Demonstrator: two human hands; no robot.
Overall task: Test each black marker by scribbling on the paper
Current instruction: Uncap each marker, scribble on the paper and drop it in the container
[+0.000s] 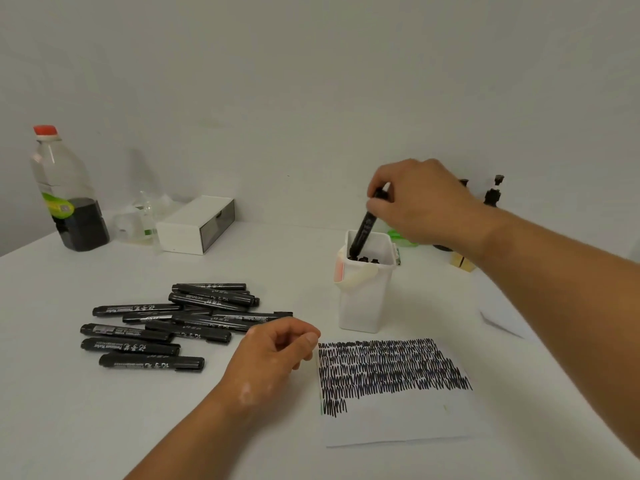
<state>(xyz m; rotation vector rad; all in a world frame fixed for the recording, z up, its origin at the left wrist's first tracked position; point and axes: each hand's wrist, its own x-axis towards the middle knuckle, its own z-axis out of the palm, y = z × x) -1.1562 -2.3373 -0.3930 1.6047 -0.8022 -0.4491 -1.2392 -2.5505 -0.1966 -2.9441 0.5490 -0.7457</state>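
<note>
Several rows of tight black zigzag scribble [388,368] fill the upper part of the paper [398,424], which lies flat on the counter [104,427] just right of our left hand [273,348]. A short row is barely begun at its lower left and the bottom strip is bare, so we judge the testing well along but unfinished. Our right hand [422,199] pinches the top of a marker [363,230] in curled fingers, its lower end inside the white plastic tub [363,299] beyond the paper; going in or coming out, we cannot tell. Our left hand rests loosely curled, holding nothing. Left of it lies a loose pile of markers [173,323]: slim glossy black barrels, capped, with pale printed lettering
</note>
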